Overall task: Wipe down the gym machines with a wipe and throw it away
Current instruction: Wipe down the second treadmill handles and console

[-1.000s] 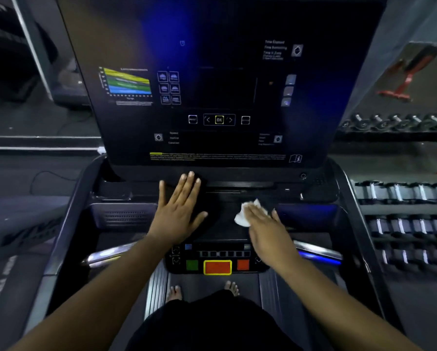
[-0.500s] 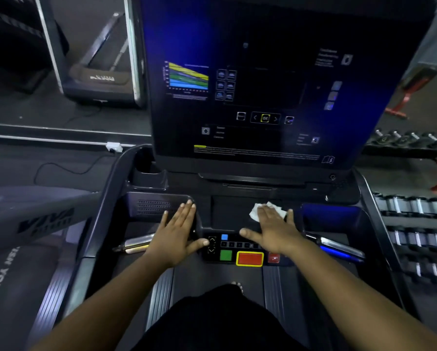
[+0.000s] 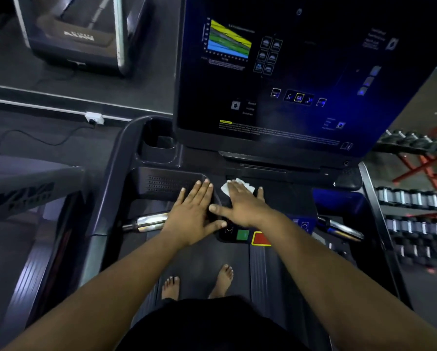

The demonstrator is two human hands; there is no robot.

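I stand barefoot on a dark treadmill [image 3: 116,158] with a large black screen [image 3: 301,72] rising in front. A white wipe [image 3: 228,186] lies on the console shelf below the screen. My right hand [image 3: 240,203] presses it flat with straight fingers, so only its far edge shows. My left hand [image 3: 194,214] rests flat on the console just left of it, fingers straight, its thumb almost touching my right thumb. A control panel with a green button [image 3: 242,234] and a red button [image 3: 261,238] sits partly under my wrists.
A cup holder [image 3: 159,143] is at the console's left corner. Chrome handle grips [image 3: 146,221] stick out on both sides. A dumbbell rack [image 3: 415,203] stands to the right. Another treadmill [image 3: 78,39] is at the far left, with a floor socket and cable [image 3: 94,117] nearby.
My right hand has slid the wipe leftward across the console shelf, towards my left hand. My view has swung left and down, so my feet show now.
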